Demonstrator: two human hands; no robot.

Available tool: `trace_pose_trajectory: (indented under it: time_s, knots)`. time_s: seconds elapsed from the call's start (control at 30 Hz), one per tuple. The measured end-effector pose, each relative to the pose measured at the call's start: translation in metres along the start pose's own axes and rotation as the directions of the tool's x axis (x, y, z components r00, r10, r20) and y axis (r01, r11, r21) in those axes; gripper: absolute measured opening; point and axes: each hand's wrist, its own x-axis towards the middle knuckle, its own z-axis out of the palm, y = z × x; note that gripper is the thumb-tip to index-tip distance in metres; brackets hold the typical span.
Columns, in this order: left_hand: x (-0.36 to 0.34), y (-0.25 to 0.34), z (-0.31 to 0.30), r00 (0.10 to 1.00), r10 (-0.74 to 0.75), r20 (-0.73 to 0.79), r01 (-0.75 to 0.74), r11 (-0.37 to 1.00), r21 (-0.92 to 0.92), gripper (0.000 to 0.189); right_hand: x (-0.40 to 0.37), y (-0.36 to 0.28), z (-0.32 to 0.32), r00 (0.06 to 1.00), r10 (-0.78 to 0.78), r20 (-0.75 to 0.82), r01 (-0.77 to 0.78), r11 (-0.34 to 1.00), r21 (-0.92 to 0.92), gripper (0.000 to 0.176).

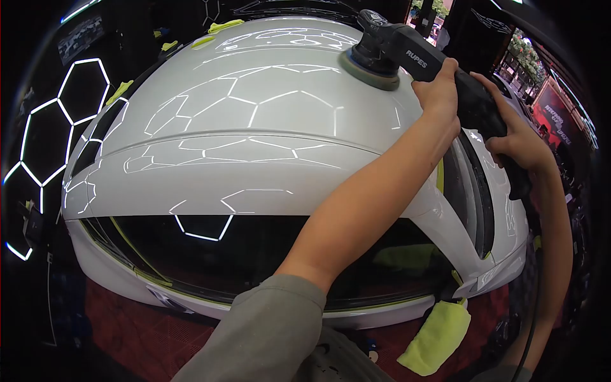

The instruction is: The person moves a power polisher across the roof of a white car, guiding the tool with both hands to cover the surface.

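A black polisher (412, 53) marked RUPES lies across the upper right, its round pad (369, 71) against the white car roof (273, 102). My left hand (439, 95) is closed round the middle of its body, behind the lettering. My right hand (519, 137) grips the rear handle, with the thumb and fingers wrapped round it. From the tool's rear end a dark cable runs down beside my right forearm. Bright hexagonal light reflections show on the roof, left of the pad.
A yellow-green cloth (436, 337) hangs at the car's near side, by the mirror. More cloths (225, 26) lie along the roof's far edge. Dark side windows (267, 254) edged with yellow-green tape are below the roof. The floor (140, 325) is red.
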Motion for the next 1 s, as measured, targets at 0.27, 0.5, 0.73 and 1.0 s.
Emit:
trace_pose_trajectory:
  time_s: [0.27,0.5,0.73,1.0]
  knots:
    - [0.039,0.013,0.004,0.999,-0.032,-0.022,0.032,0.999,-0.015,0.071,0.040,0.008,-0.002,0.999,0.026,0.022,-0.025,0.998,-0.066,0.105]
    - [0.029,0.010,-0.006,0.989,-0.030,0.147,0.029,1.000,0.006,0.073,0.026,0.012,0.000,0.998,0.040,0.047,-0.037,0.997,-0.066,0.106]
    - [-0.027,-0.016,-0.023,0.980,-0.044,0.193,0.029,0.996,0.082,0.074,-0.046,0.007,0.000,0.998,0.017,0.056,-0.018,1.000,0.020,0.106]
    - [-0.112,-0.043,-0.039,0.913,-0.026,0.408,-0.017,0.995,0.101,0.053,-0.129,0.036,-0.002,1.000,0.001,0.015,-0.001,1.000,-0.020,0.112]
